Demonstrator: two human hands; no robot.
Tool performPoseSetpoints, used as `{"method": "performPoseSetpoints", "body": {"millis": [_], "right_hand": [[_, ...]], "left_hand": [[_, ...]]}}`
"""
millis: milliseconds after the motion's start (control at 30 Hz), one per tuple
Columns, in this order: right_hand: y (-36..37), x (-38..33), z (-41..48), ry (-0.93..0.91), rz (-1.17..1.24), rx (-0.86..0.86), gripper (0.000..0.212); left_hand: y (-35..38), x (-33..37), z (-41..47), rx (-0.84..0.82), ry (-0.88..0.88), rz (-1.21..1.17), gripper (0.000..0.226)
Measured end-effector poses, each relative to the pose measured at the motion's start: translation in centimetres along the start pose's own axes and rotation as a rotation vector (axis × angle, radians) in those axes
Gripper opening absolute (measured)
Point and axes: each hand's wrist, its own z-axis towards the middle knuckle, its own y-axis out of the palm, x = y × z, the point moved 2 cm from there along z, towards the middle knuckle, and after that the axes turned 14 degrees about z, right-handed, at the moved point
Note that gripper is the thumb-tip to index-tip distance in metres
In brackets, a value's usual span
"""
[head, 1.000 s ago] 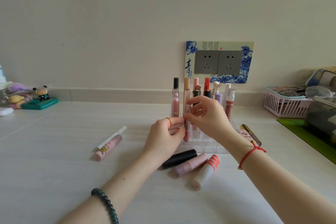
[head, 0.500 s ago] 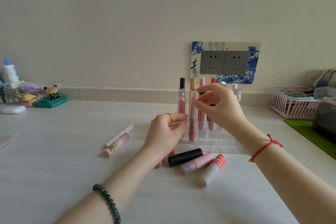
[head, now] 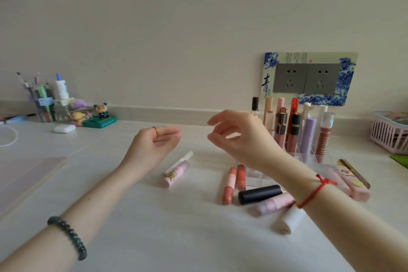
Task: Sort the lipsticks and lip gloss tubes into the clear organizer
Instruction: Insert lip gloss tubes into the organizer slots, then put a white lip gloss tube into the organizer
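Here, both hands hung above the pale, smooth table [head: 176, 238] and held nothing. The left hand [head: 152, 147], a gold ring [head: 155, 129] on one finger, sat left of centre with its palm turned inward and its fingers loosely curled. The right hand [head: 245, 139], at centre, had its fingers slack and spread, thumb and forefinger apart. The organizer [head: 310, 154], clear hard plastic split into square cells, stood just right of the right hand and partly behind its wrist. Slim upright tubes filled its back cells, among them a matte lilac tube [head: 309, 132] and a ribbed brown gloss [head: 322, 139] with a clear cap. The loose pieces lay flat below the hands. A pink tube [head: 176, 174] with a cartoon print lay just beside a thin white pen [head: 181, 161], under the gap between the hands. Two coral tubes [head: 228, 185] lay side by side in front of the organizer. Right of them lay a glossy black tube [head: 259, 194], a pink-lilac tube [head: 273, 204] and a white tube [head: 289, 219], close together under the right forearm. A flat pink box [head: 353, 185] lay at right.
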Motion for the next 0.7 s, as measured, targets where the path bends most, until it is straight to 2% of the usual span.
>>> {"method": "performPoseSetpoints", "body": {"millis": [133,333,700], "right_hand": [[3.6,2.6,1.7,0.140,-0.061,-0.123,0.023],[6.4,7.2,4.4,0.291,-0.146,-0.175,0.033],[9.0,10.5,5.9,0.394,-0.158,-0.197,0.044]], "left_hand": [[-0.7,-3.3,-0.5,-0.046,-0.030,0.107,0.025],[-0.6,-5.8,-0.6,-0.241,0.046,0.367,0.044],[-0.7,-6.8,-0.3,-0.347,0.131,0.529,0.040]]}}
